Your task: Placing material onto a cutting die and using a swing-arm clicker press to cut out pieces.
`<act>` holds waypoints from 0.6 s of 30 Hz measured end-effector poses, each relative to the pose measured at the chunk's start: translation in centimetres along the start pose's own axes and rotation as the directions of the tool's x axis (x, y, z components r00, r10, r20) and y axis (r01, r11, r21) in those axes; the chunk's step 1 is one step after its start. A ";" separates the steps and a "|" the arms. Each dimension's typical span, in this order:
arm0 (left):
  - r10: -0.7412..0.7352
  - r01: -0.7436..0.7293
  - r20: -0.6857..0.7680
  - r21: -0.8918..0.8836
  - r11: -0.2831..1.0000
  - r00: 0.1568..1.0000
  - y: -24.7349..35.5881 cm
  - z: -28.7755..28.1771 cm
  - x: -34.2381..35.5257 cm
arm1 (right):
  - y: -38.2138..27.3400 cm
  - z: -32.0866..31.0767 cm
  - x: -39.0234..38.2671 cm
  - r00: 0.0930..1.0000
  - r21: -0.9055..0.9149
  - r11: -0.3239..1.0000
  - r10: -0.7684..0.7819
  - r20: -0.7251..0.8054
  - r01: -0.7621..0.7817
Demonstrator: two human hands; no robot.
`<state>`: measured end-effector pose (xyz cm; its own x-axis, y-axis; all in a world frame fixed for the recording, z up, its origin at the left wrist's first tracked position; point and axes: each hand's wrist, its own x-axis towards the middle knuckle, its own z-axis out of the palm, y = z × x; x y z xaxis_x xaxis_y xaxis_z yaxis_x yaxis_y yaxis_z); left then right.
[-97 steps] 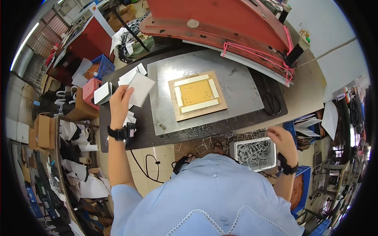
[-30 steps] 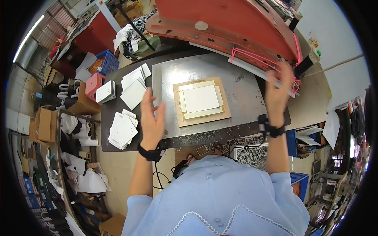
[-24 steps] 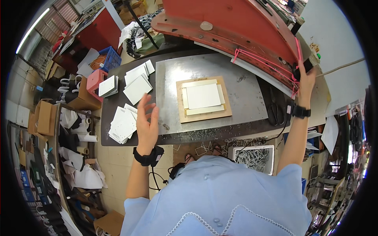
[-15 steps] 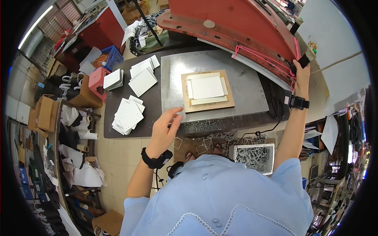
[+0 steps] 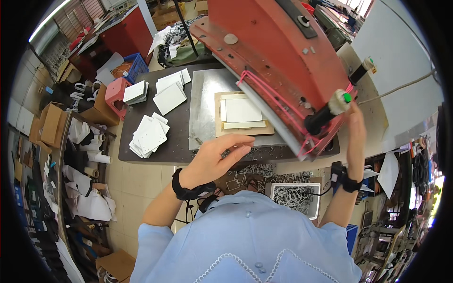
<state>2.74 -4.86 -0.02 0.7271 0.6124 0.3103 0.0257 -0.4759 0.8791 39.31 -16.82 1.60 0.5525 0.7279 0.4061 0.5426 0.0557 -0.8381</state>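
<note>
My left hand point(image 5: 218, 158) hovers over the table's near edge, just in front of a wooden board point(image 5: 219, 118). Its fingers are bent and apart, with nothing in them. On the board lie a white rectangular sheet point(image 5: 243, 111) and pale strips around it. A red swing-arm press head point(image 5: 283, 80) reaches over the right part of the metal plate point(image 5: 200, 94). Two black handles stand on it; the nearer handle point(image 5: 325, 115) has a pale top with a green button. My right hand point(image 5: 357, 134) is beside that handle, fingers stretched upward and slightly blurred, not visibly wrapped around it.
Stacks of white rectangular sheets point(image 5: 150, 136) lie on the dark table's left side. A white bin point(image 5: 292, 200) of thin frame-shaped offcuts stands below the near edge, with loose offcuts on the floor. A red stool point(image 5: 115, 96) and blue crate point(image 5: 137, 66) are at left.
The red press head has swung left and nearer, over the right part of the plate. My right hand has left the far handle and come nearer. My left hand has moved right.
</note>
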 end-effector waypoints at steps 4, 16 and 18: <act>0.078 -0.082 -0.036 -0.104 0.991 0.996 2.1 -0.3 2.6 | -0.5 -2.6 5.3 0.947 -0.078 0.996 -0.071 -0.314 0.048; -0.158 -0.124 -0.423 -0.566 0.815 0.892 4.5 -2.4 2.8 | -3.9 4.1 5.3 0.959 0.230 0.954 -0.134 -0.251 0.193; -0.149 -0.133 -0.454 -0.531 0.837 0.878 4.5 -3.5 2.3 | -4.4 4.3 4.7 0.972 0.333 0.925 -0.120 -0.200 0.183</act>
<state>2.13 -3.34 5.89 0.3234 0.8954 0.3061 -0.4397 -0.1443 0.8865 36.77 -10.73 5.63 0.5987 0.5644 0.5683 0.3925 0.4118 -0.8224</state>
